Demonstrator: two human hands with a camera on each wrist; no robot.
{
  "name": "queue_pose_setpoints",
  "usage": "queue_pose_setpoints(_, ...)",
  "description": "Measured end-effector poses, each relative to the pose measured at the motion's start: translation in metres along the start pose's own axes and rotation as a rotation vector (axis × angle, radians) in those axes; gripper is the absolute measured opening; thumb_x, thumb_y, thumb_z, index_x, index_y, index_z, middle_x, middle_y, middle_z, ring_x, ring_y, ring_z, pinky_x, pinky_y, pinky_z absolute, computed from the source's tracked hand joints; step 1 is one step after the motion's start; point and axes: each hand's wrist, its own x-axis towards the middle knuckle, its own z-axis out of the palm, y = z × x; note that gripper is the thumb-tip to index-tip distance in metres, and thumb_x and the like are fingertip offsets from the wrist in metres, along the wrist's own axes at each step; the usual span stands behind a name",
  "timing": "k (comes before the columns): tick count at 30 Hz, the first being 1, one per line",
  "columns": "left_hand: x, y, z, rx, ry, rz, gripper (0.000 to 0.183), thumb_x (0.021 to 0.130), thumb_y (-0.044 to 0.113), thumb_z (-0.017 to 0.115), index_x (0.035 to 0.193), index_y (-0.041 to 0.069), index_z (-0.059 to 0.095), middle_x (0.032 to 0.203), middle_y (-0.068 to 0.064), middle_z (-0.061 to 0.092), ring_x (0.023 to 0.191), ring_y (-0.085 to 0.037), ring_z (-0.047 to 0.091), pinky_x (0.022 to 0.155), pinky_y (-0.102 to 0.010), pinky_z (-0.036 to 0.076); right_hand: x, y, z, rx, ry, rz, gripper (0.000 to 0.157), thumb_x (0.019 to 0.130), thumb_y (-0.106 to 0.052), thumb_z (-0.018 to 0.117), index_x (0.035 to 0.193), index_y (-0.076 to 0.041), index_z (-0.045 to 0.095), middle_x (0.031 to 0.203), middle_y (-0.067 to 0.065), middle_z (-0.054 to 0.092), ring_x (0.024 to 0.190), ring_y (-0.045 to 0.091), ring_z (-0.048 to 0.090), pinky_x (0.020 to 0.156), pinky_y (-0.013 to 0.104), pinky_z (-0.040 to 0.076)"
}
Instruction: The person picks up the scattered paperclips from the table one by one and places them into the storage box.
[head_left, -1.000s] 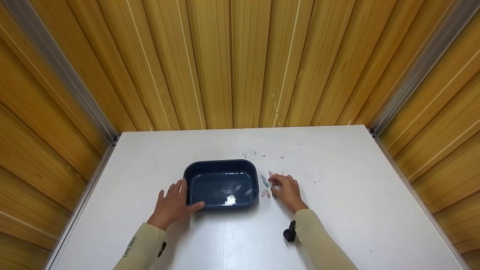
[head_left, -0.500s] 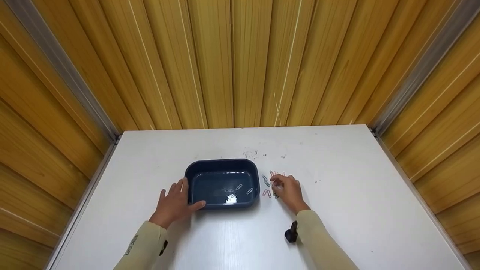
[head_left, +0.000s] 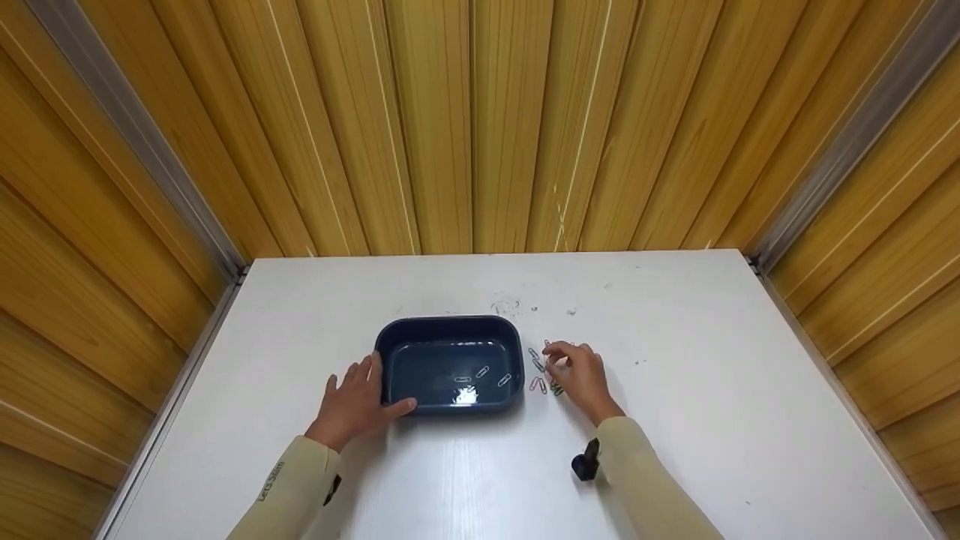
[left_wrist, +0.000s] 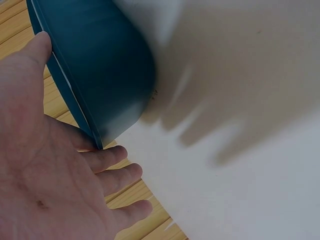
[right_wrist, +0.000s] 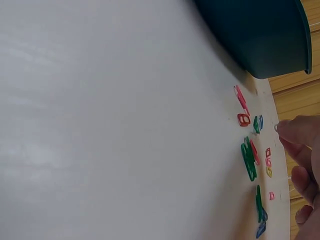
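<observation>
A dark blue rectangular dish (head_left: pixel 454 409) stands on the white table with several white paper clips (head_left: pixel 482 372) on its bottom. My left hand (head_left: pixel 351 405) rests against its left end. The left wrist view shows the thumb (left_wrist: pixel 39 47) on the dish's rim and the other fingers extended beside the corner. Right of the dish, my right hand (head_left: pixel 583 379) is raised above a loose group of coloured paper clips (right_wrist: pixel 249 160). Between its thumb and forefinger it pinches a pale paper clip (right_wrist: pixel 276 128), of which only the end shows.
Pink, red, green, blue and yellow clips lie on the white table (head_left: pixel 690 330) around and below my right hand. Wood-patterned panels (head_left: pixel 495 150) enclose the back and both sides. A small black device (head_left: pixel 585 463) is attached at the right sleeve.
The view has shifted slightly, so everything sits a little further right in it. My right hand stays above the coloured clips. My left hand keeps its place on the dish.
</observation>
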Motion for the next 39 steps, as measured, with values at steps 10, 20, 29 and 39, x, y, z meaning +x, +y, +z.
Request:
queue_pose_setpoints(10, 0.002, 0.002, 0.002, 0.01, 0.003, 0.006, 0.106, 0.083, 0.064, 0.061, 0.152, -0.004, 0.018, 0.156, -0.022, 0.03, 0.144, -0.041, 0.028, 0.113, -0.068, 0.015, 0.004, -0.013, -0.009, 0.04, 0.015, -0.052, 0.02, 0.085, -0.007, 0.071, 0.101, -0.02, 0.073, 0.085, -0.004, 0.07, 0.081, 0.015, 0.05, 0.075, 0.029, 0.04)
queue_pose_setpoints(20, 0.004, 0.005, 0.001, 0.044, 0.016, 0.02, 0.105, 0.083, 0.065, 0.06, 0.152, -0.004, 0.02, 0.155, -0.022, 0.031, 0.143, -0.041, 0.03, 0.113, -0.067, 0.018, 0.007, -0.02, -0.014, 0.138, 0.045, -0.111, 0.019, 0.083, -0.005, 0.072, 0.1, -0.014, 0.073, 0.082, -0.002, 0.07, 0.076, 0.017, 0.049, 0.071, 0.026, 0.038)
queue_pose_setpoints(29, 0.006, 0.004, 0.003, 0.079, 0.049, 0.026, 0.108, 0.08, 0.069, 0.06, 0.151, -0.003, 0.023, 0.155, -0.022, 0.031, 0.143, -0.044, 0.028, 0.113, -0.067, 0.017, 0.009, -0.028, -0.012, 0.172, 0.077, -0.117, 0.02, 0.081, -0.005, 0.073, 0.098, -0.015, 0.073, 0.08, -0.002, 0.07, 0.076, 0.016, 0.049, 0.069, 0.024, 0.037)
queue_pose_setpoints(39, 0.006, 0.003, 0.004, 0.096, 0.08, 0.031, 0.109, 0.078, 0.071, 0.061, 0.151, -0.002, 0.026, 0.158, -0.022, 0.024, 0.147, -0.044, 0.018, 0.114, -0.067, 0.013, 0.005, -0.041, -0.007, 0.189, 0.068, -0.17, 0.02, 0.08, -0.004, 0.074, 0.098, -0.012, 0.073, 0.08, -0.002, 0.071, 0.076, 0.018, 0.053, 0.071, 0.027, 0.043)
